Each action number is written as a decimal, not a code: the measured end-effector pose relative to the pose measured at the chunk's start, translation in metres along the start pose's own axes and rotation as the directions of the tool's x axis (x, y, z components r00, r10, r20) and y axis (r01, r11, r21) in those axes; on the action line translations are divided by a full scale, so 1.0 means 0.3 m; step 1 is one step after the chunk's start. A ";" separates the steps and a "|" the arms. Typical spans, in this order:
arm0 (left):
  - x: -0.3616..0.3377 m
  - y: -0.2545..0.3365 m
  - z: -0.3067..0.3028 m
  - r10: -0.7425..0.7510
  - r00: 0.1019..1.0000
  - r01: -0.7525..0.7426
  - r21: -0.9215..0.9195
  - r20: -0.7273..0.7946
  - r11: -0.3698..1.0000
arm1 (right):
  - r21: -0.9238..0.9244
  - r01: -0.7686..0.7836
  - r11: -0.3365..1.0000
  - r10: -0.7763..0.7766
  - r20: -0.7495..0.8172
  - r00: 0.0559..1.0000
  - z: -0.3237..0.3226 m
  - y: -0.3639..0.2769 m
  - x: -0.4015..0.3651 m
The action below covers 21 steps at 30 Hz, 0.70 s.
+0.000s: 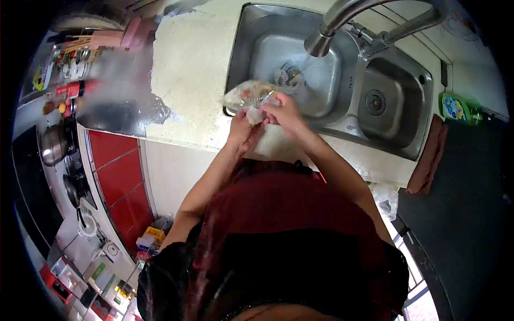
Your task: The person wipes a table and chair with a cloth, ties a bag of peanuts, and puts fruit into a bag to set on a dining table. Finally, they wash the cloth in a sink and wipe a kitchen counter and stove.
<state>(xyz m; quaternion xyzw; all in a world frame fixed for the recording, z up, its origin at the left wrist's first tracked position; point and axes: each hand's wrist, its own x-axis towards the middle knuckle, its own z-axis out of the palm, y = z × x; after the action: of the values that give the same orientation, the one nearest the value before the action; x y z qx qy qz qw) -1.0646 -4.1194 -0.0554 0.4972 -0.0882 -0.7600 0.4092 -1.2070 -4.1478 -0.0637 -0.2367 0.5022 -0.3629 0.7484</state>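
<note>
A clear plastic bag [247, 92] with pale and orange-brown contents rests at the front left corner of the large sink basin [326, 101]. My left hand [243, 128] grips the gathered neck of the bag from the left. My right hand [286, 113] pinches the same gathered plastic from the right, close to the left hand. What exactly the bag holds cannot be made out. Beyond the bag, pale pieces [281, 76] lie around the drain at the basin's bottom.
A metal faucet [319, 43] arches over the large basin. To its right is a smaller basin [396, 96] with a strainer. A green bottle [459, 109] and a brown cloth [430, 155] are at the right edge. Pale countertop [193, 69] extends left.
</note>
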 end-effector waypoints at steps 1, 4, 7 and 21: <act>0.005 0.010 -0.007 -0.004 1.000 0.002 0.119 0.016 0.993 | -0.068 0.043 0.997 -0.044 -0.018 0.999 0.003 0.005 0.011; 0.016 0.025 0.009 -0.083 0.990 0.069 0.122 0.110 0.990 | -0.196 0.137 0.971 -0.155 -0.076 0.985 0.028 -0.017 0.041; 0.040 0.004 0.007 -0.022 0.996 0.010 0.138 0.081 0.990 | -0.315 0.230 0.921 -0.267 -0.079 0.961 0.056 -0.043 0.022; 0.081 -0.027 0.038 0.199 0.974 -0.142 0.392 -0.108 0.909 | -0.857 0.506 0.095 -0.715 0.295 0.633 0.010 -0.052 -0.058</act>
<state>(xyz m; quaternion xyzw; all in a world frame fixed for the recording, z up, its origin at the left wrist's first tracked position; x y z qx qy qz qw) -1.0825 -4.1344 -0.0709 0.6117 -0.2472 -0.6512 0.3749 -1.2131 -4.1439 -0.0411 -0.7421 0.5354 -0.3360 0.2229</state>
